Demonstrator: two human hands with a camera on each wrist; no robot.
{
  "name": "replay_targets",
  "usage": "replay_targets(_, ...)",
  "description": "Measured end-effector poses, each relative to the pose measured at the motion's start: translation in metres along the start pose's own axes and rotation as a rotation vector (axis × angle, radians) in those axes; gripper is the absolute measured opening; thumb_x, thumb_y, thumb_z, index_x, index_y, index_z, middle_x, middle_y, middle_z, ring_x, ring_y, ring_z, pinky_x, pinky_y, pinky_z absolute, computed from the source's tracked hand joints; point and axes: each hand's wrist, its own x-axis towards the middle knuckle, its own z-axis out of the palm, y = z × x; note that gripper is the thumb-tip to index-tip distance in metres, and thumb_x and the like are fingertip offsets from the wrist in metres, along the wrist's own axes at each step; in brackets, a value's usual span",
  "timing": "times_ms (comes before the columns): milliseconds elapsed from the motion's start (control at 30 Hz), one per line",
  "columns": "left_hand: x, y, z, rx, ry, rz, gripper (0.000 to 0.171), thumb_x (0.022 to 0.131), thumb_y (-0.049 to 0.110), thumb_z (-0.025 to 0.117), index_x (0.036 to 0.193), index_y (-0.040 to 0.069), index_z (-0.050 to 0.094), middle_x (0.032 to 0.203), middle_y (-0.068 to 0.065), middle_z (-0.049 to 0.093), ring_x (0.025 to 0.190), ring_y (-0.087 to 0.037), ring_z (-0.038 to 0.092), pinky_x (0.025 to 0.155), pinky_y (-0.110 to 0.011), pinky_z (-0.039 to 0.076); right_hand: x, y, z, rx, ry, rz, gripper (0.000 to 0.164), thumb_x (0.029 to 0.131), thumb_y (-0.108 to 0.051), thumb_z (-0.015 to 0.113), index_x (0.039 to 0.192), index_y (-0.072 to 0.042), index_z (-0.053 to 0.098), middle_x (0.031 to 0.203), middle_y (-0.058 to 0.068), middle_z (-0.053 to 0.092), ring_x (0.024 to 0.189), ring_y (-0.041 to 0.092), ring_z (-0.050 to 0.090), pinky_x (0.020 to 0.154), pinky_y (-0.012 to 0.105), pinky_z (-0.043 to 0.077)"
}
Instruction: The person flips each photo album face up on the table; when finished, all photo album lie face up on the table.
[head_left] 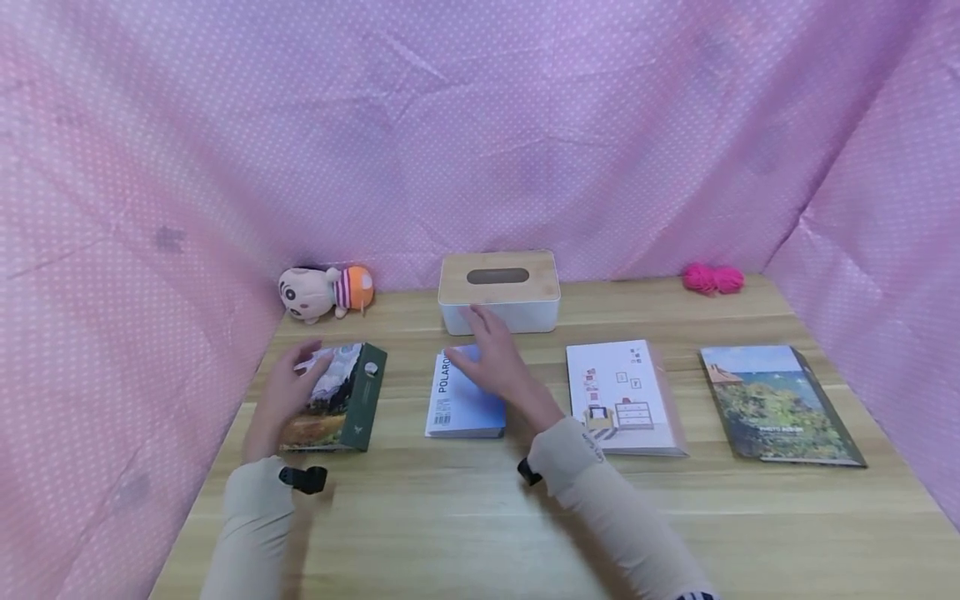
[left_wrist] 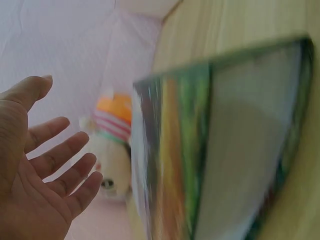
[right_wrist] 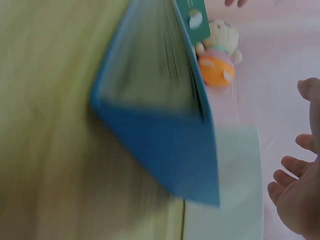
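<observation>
Above the far-left thick album with a landscape painting cover and green spine (head_left: 362, 404) is my left hand (head_left: 281, 396), its fingers loosely spread. The left wrist view shows that palm (left_wrist: 37, 200) holding nothing, with the blurred album beside it. My right hand (head_left: 495, 362) hovers over a blue album marked POLAROID (head_left: 476, 412) and hides its upper right part. In the right wrist view the fingers are relaxed and apart from the blue album (right_wrist: 165, 150), which lies with its page edges visible.
At the back stand a white tissue box with a wooden lid (head_left: 498, 292), a plush toy (head_left: 322, 292) lying on its side, and a pink yarn bundle (head_left: 712, 279). A white illustrated album (head_left: 622, 400) and a garden-picture album (head_left: 780, 408) lie to the right. Pink dotted cloth (head_left: 480, 150) encloses the table.
</observation>
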Motion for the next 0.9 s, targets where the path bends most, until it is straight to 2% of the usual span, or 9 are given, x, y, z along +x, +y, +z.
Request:
replay_targets(167,-0.008,-0.026,-0.014,0.028,0.010,-0.032,0.058,0.093,0.039,0.051,0.132,-0.003,0.043,0.132,-0.026,0.044,0.119,-0.045,0.040,0.094,-0.056,0.037,-0.003,-0.022,0.026,-0.001,-0.090,0.029,0.075,0.086,-0.047,0.058,0.146,-0.017,0.025,0.148,0.009,0.025,0.136,0.023,0.023,0.108,0.042,0.026)
replay_targets(367,-0.020,-0.047,-0.026,0.067,-0.044,-0.145,0.069,0.093,0.046,0.046,0.140,-0.002,0.032,0.138,-0.028,0.034,0.122,-0.048,0.035,0.095,-0.060,0.032,-0.007,-0.055,0.063,0.084,-0.194,0.014,0.076,0.086,-0.049,0.056,0.147,-0.023,0.019,0.151,0.002,0.020,0.137,0.020,0.021,0.107,0.042,0.028)
replay_targets(533,-0.027,-0.063,-0.028,0.085,-0.022,-0.150,0.066,0.093,0.044,0.048,0.138,-0.003,0.035,0.135,-0.029,0.039,0.118,-0.047,0.040,0.094,-0.058,0.035,-0.017,-0.075,0.095,0.112,-0.277,0.013,0.077,0.087,-0.054,0.051,0.148,-0.028,0.012,0.152,0.001,0.018,0.137,0.019,0.020,0.106,0.042,0.030)
replay_targets(667,-0.029,-0.072,-0.028,0.108,-0.038,-0.161,0.070,0.092,0.048,0.046,0.138,-0.004,0.034,0.131,-0.031,0.041,0.117,-0.047,0.041,0.093,-0.059,0.035,-0.027,-0.085,0.114,0.132,-0.352,0.060,0.077,0.087,-0.056,0.051,0.148,-0.028,0.014,0.151,0.000,0.019,0.137,0.017,0.021,0.106,0.040,0.032)
replay_targets(833,-0.030,-0.075,-0.024,0.125,-0.047,-0.175,0.073,0.092,0.050,0.045,0.138,-0.004,0.033,0.129,-0.031,0.043,0.116,-0.047,0.042,0.094,-0.058,0.035,-0.036,-0.095,0.128,0.150,-0.384,0.113,0.078,0.085,-0.058,0.050,0.148,-0.026,0.016,0.152,-0.001,0.017,0.137,0.015,0.021,0.106,0.035,0.031)
replay_targets(900,-0.029,-0.075,-0.023,0.135,-0.042,-0.158,0.072,0.092,0.049,0.045,0.138,-0.005,0.033,0.127,-0.031,0.046,0.115,-0.046,0.044,0.093,-0.058,0.036,-0.038,-0.097,0.133,0.162,-0.385,0.133,0.079,0.085,-0.059,0.050,0.148,-0.026,0.015,0.152,-0.001,0.016,0.137,0.015,0.020,0.106,0.035,0.030)
